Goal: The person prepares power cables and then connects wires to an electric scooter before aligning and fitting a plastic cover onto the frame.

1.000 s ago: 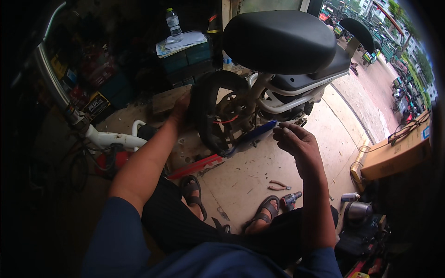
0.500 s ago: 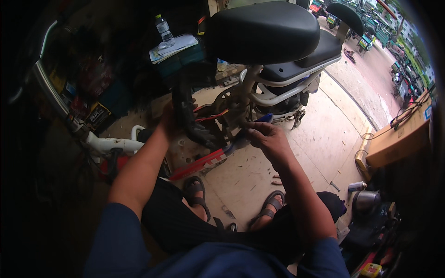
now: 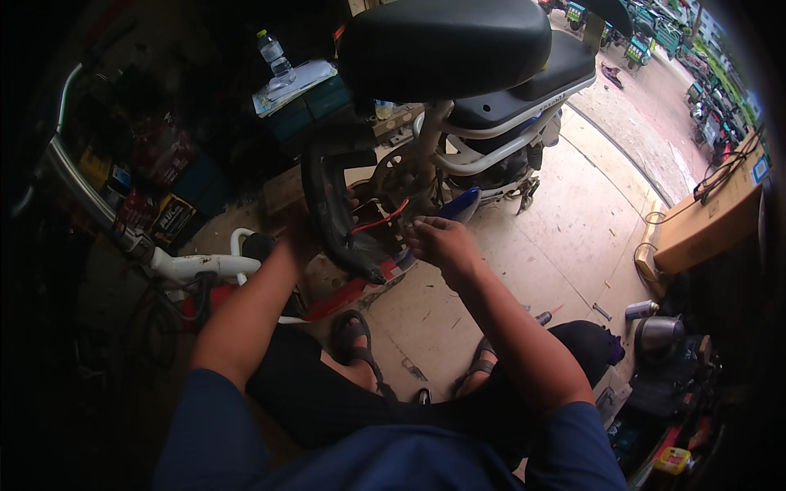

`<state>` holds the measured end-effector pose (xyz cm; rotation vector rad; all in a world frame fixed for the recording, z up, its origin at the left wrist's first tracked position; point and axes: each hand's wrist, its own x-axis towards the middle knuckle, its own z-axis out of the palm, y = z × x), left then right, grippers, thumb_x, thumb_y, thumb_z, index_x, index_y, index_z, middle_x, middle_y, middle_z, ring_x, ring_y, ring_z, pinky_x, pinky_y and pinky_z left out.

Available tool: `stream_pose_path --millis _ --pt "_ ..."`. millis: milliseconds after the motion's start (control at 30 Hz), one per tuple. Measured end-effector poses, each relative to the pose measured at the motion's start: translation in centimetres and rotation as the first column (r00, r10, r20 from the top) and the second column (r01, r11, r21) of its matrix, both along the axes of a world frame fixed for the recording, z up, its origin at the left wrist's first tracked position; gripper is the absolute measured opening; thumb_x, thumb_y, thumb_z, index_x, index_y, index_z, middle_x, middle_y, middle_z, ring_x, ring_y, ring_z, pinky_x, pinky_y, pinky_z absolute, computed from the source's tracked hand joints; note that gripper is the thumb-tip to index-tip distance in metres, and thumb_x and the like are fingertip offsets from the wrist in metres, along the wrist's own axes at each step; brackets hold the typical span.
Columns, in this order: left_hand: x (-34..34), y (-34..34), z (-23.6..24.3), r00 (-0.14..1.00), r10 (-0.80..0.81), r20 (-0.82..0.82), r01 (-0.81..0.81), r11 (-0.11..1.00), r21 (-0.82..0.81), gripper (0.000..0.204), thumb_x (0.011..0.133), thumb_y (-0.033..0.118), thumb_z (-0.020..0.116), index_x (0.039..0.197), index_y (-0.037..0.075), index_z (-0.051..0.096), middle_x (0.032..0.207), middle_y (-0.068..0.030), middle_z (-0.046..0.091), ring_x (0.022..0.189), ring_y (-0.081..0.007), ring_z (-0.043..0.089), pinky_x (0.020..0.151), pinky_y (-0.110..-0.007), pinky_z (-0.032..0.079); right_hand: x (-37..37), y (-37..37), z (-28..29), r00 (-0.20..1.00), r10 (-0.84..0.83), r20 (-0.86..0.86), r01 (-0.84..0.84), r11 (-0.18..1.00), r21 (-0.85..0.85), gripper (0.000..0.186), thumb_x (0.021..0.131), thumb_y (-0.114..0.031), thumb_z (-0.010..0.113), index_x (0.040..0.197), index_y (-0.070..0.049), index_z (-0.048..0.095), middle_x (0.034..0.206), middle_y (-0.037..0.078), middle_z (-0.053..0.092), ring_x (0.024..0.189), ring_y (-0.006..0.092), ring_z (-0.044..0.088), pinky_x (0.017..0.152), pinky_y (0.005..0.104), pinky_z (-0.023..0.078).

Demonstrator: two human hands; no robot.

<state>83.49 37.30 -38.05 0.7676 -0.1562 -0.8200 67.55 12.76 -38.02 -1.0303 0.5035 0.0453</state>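
My left hand point(image 3: 303, 229) is closed on a curved black plastic cover point(image 3: 323, 188), reaching behind it with a few fingertips showing. My right hand point(image 3: 434, 241) is pinched just right of a red-orange wire point(image 3: 377, 219); what it holds is too small to make out. Both are at the middle of a scooter with a black seat point(image 3: 450, 41), white tube frame point(image 3: 475, 164), blue panel point(image 3: 458, 209) and red lower panel point(image 3: 332, 303).
A white tubular front frame point(image 3: 192, 266) lies left. A bottle point(image 3: 274, 57) stands on papers atop boxes behind. A cardboard box point(image 3: 708, 221), cables, spray can point(image 3: 641, 310) and metal kettle-like pot point(image 3: 659, 335) are at right. Parked vehicles point(image 3: 712, 123) stand outside.
My right hand has moved left from the blue panel's end to beside the wire. The black cover, with my left hand on it, has shifted and turned. The view has swung slightly.
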Motion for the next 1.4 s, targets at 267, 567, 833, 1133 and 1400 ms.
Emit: stream_pose_path --millis 267,567,833,1133,1400 --pt "-6.1 1.0 -8.7 0.857 -0.061 0.511 -0.089 0.96 0.264 0.042 0.104 0.026 0.057 0.139 0.004 0.052 0.134 -0.0136 0.062 0.123 -0.0297 0.062 0.106 -0.044 0.05 -1.5 0.1 -0.8 0.982 0.184 -0.028 -0.185 0.982 -0.043 0.027 0.101 -0.021 0.065 0.119 -0.002 0.067 0.104 0.004 0.072 0.082 0.0121 0.065 0.072 0.0266 0.052" --pt "-5.9 0.7 -8.0 0.45 -0.645 0.617 -0.227 0.586 0.778 0.037 0.107 0.031 0.051 0.134 0.007 0.056 0.132 -0.0103 0.065 0.116 -0.0265 0.063 0.106 -0.039 0.047 -1.5 1.2 -2.3 0.966 0.254 0.055 -0.238 0.949 -0.206 0.031 0.096 -0.013 0.069 0.126 -0.005 0.065 0.111 0.006 0.073 0.097 0.0174 0.069 0.08 0.033 0.054" --pt "-5.4 5.4 -8.6 0.072 -0.742 0.667 -0.596 0.504 0.625 0.042 0.103 0.033 0.059 0.134 0.005 0.058 0.121 -0.0123 0.07 0.11 -0.0307 0.069 0.095 -0.048 0.057 -1.2 3.0 -4.3 0.966 0.174 0.189 -0.139 0.973 -0.184 0.027 0.094 -0.006 0.07 0.121 -0.001 0.066 0.105 0.005 0.072 0.087 0.0132 0.067 0.071 0.0267 0.052" --pt "-4.7 4.4 0.7 0.308 0.337 0.89 -0.951 0.115 0.286 0.02 0.099 0.02 0.062 0.11 0.003 0.066 0.098 -0.009 0.07 0.089 -0.0247 0.066 0.084 -0.037 0.052 -1.3 3.4 -5.1 0.961 0.146 0.235 -0.01 0.868 -0.497 0.028 0.088 -0.005 0.073 0.114 0.004 0.068 0.096 0.009 0.075 0.079 0.0138 0.068 0.067 0.0302 0.054" --pt "-8.9 -8.7 3.8 0.285 -0.407 0.868 -0.745 0.476 0.468 0.025 0.086 0.024 0.076 0.096 0.001 0.074 0.09 -0.0205 0.073 0.086 -0.0351 0.073 0.078 -0.041 0.056 -1.1 3.9 -3.9 0.95 0.188 0.251 -0.046 0.875 -0.482 0.027 0.088 -0.007 0.072 0.112 0.005 0.069 0.091 0.01 0.074 0.072 0.0131 0.066 0.066 0.0304 0.053"
